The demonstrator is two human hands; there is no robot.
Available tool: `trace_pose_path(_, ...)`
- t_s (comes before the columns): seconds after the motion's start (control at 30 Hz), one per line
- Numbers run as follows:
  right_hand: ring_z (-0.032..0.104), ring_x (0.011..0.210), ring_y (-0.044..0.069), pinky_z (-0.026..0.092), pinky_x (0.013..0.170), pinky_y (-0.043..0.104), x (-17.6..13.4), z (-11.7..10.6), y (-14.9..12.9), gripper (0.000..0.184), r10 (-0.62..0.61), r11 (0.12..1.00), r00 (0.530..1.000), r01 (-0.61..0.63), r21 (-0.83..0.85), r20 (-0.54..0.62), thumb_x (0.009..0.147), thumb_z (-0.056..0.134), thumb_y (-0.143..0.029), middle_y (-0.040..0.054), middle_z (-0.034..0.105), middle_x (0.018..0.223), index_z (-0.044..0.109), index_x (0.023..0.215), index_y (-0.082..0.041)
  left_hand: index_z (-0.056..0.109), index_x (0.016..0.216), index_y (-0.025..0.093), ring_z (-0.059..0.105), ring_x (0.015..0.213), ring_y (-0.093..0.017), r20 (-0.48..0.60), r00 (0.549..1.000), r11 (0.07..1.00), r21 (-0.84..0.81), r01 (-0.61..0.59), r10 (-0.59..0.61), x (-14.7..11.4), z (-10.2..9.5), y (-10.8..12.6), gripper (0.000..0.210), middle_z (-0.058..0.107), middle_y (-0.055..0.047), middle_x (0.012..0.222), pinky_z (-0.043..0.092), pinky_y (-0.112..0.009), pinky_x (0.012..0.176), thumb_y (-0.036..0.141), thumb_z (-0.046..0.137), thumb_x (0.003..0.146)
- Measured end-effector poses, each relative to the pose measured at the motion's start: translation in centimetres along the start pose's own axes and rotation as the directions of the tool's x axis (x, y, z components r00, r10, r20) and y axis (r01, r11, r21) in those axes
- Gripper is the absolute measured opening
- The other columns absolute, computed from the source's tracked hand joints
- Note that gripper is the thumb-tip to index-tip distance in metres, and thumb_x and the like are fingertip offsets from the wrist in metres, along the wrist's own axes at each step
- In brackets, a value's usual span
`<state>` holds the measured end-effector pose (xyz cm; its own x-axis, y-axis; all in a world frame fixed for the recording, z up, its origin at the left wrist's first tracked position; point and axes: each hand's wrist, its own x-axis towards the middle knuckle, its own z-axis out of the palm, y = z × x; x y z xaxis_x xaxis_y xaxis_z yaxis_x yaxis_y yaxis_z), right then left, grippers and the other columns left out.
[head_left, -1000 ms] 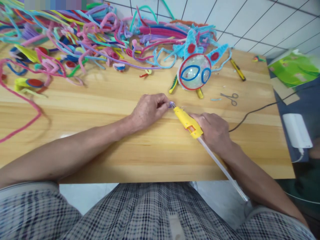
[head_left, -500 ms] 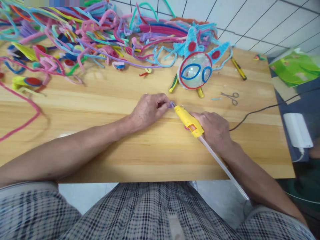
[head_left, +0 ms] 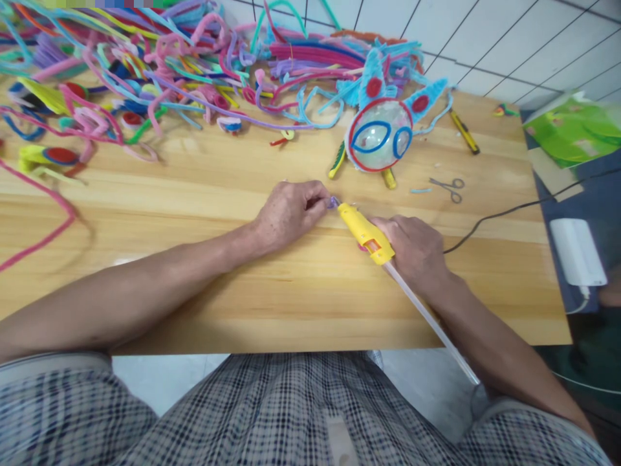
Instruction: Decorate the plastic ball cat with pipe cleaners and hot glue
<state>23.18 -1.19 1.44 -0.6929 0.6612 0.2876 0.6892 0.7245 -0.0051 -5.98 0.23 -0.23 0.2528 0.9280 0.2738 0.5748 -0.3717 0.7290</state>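
Note:
Between the thumb and fingers of my left hand (head_left: 294,213) is a small purple pipe-cleaner piece (head_left: 332,202), mostly hidden by the fingertips. My right hand (head_left: 412,249) is wrapped round a yellow hot glue gun (head_left: 366,233), whose nozzle points up and left and meets the purple piece. A long clear glue stick (head_left: 431,320) juts from the gun's rear toward my right forearm. Beyond both hands stands a clear round craft figure (head_left: 381,136) with a red rim, blue loops and light-blue ears with red dots.
Heaped pipe cleaners (head_left: 194,77) fill the table's back left. Small scissors (head_left: 451,188) and a yellow utility knife (head_left: 464,133) lie at the right. A dark cord (head_left: 504,213) crosses the right edge, near a white power adapter (head_left: 577,252) and a green packet (head_left: 575,129).
Both hands, the glue gun and the purple piece keep practically the same place. The view has shifted very slightly.

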Motion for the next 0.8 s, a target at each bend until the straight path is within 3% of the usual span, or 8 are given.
trace_pose_path(0.13,0.071,0.082,0.025,0.044,0.075,0.038,0.0,0.1,0.1,0.037,-0.025,1.000,1.000,0.025,0.009,-0.019,0.114,0.053,-0.037,0.0092,0.079,0.090,0.080,0.132,-0.017,0.083,0.096,0.016,0.061,0.064,-0.013,0.008,1.000,1.000,-0.002,-0.006,0.006,-0.1,0.0,0.0,0.022,0.078,-0.002,0.077,0.044,-0.027,0.066,0.023,0.063,0.103)
trace_pose_path(0.3,0.070,0.082,0.026,0.044,0.075,0.038,0.1,0.2,0.1,0.038,0.048,0.999,0.998,-0.047,-0.023,0.045,0.115,0.053,-0.043,0.0088,0.080,0.092,0.081,0.129,-0.021,0.084,0.099,0.016,0.060,0.064,-0.014,0.017,1.000,1.000,0.003,-0.004,0.004,-0.1,0.0,0.0,0.024,0.077,-0.002,0.077,0.043,-0.027,0.066,0.026,0.064,0.105)
trace_pose_path(0.5,0.071,0.081,0.024,0.045,0.077,0.037,0.3,-0.8,-0.2,0.029,-0.025,1.000,0.998,0.025,-0.010,-0.049,0.115,0.057,-0.028,0.0103,0.082,0.090,0.080,0.128,-0.016,0.083,0.095,0.016,0.058,0.062,-0.013,0.007,1.000,1.000,0.010,-0.003,0.003,0.0,0.1,-0.1,0.025,0.075,-0.001,0.074,0.043,-0.028,0.067,0.029,0.065,0.106)
trace_pose_path(0.7,0.071,0.081,0.025,0.047,0.077,0.038,0.5,-1.0,-0.4,0.032,0.001,0.999,0.999,0.001,-0.039,0.052,0.116,0.056,-0.036,0.0099,0.083,0.090,0.080,0.129,-0.019,0.085,0.098,0.016,0.059,0.063,-0.013,0.017,1.000,1.000,-0.004,0.015,-0.015,0.0,0.1,-0.1,0.021,0.076,-0.001,0.076,0.043,-0.027,0.066,0.023,0.065,0.103)
trace_pose_path(0.8,0.070,0.080,0.025,0.045,0.077,0.038,0.6,-1.0,-0.3,0.031,-0.037,0.999,0.999,0.037,-0.026,0.005,0.117,0.057,-0.034,0.0102,0.082,0.089,0.080,0.127,-0.016,0.085,0.099,0.016,0.059,0.064,-0.014,0.024,0.999,1.000,-0.002,0.020,-0.020,0.0,0.0,0.0,0.021,0.076,-0.001,0.076,0.043,-0.027,0.067,0.023,0.065,0.103)
